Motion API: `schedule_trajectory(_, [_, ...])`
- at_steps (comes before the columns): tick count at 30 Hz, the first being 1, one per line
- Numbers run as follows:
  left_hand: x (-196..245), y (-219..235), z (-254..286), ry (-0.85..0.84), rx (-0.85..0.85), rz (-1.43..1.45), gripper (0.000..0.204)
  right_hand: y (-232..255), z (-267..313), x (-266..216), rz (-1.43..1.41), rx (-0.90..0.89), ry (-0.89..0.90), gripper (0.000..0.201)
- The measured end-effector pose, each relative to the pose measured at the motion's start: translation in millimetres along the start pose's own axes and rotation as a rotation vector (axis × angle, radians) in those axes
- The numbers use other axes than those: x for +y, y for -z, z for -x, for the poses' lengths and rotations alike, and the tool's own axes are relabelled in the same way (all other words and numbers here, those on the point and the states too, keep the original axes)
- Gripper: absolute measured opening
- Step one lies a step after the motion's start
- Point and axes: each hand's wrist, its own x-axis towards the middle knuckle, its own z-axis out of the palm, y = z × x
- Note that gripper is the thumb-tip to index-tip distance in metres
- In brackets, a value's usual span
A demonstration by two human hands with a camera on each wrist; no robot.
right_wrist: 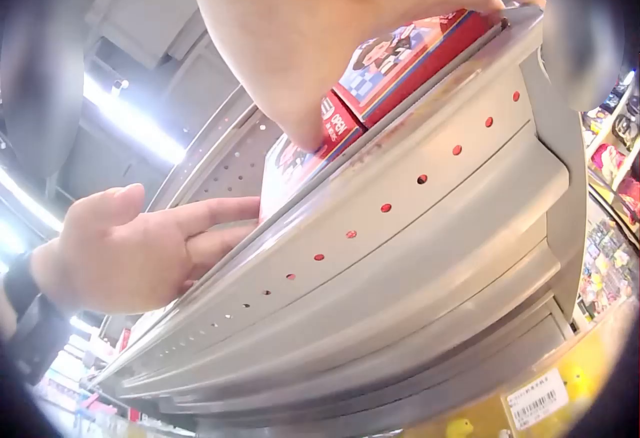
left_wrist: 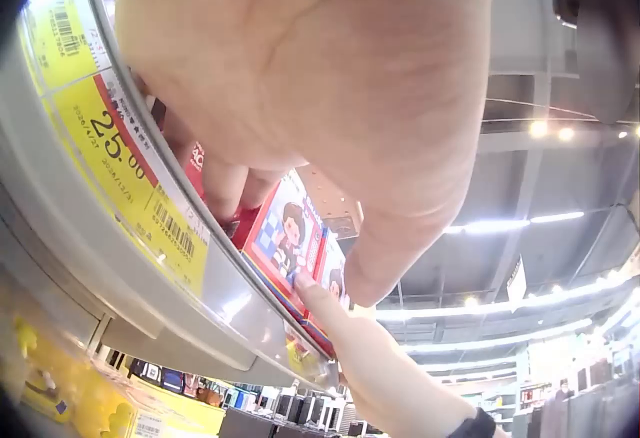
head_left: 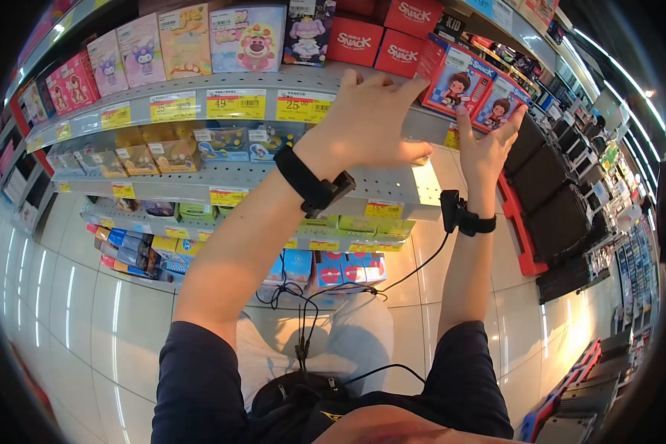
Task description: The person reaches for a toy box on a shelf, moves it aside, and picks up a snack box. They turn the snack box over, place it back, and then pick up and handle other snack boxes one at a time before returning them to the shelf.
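Two red-and-blue snack boxes with a cartoon child, the left one (head_left: 457, 83) and the right one (head_left: 497, 108), stand side by side at the right end of the top shelf (head_left: 177, 87). My left hand (head_left: 374, 118) reaches over the shelf edge, its straight fingers at the left side of these boxes. The right hand (head_left: 488, 148) comes up from the front, fingers spread. Its thumb touches the box fronts near the seam, and the other fingers lie along the right box's outer edge. In the right wrist view, this hand (right_wrist: 350, 18) covers part of both boxes.
Behind them stand red snack cartons (head_left: 405, 53). Further left is a row of cartoon boxes (head_left: 248, 38). Yellow price tags (head_left: 235, 103) line the shelf edge, with stocked shelves below. Black cables (head_left: 303, 296) hang in front of my body. Dark stacked bins (head_left: 544, 177) stand to the right.
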Motion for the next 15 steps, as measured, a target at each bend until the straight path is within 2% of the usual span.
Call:
schedule_trajectory(3, [0.8, 0.9, -1.8, -0.009, -0.014, -0.030, 0.088, 0.2, -1.1, -0.2, -0.018, -0.017, -0.025, 0.126])
schedule_trajectory(6, [-0.5, 1.7, -4.7, -0.001, -0.014, -0.023, 0.085, 7.9, -2.1, -3.8, -0.256, -0.038, -0.030, 0.128])
schedule_trajectory(9, [-13.9, 4.7, -6.4, -0.004, 0.039, -0.073, 0.076, 11.6, -1.4, 4.2, -0.354, -0.061, -0.085, 0.129])
schedule_trajectory(11, [-29.2, 16.9, -10.3, 0.017, 0.155, -0.071, 0.063, 16.6, -0.9, 4.6, -0.347, -0.045, -0.089, 0.126])
schedule_trajectory(13, [-40.1, 37.9, -18.5, 0.051, 0.177, -0.123, 0.059, 19.9, 0.3, 4.0, -0.316, -0.058, -0.085, 0.126])
schedule_trajectory(14, [-42.9, 43.9, -19.5, 0.086, 0.209, -0.176, 0.055, 20.6, 2.0, -0.9, -0.280, 0.032, -0.055, 0.112])
schedule_trajectory(15, [-44.3, 44.3, -17.5, 0.086, 0.204, -0.176, 0.055, 24.9, 2.9, -6.3, -0.280, 0.030, -0.059, 0.112])
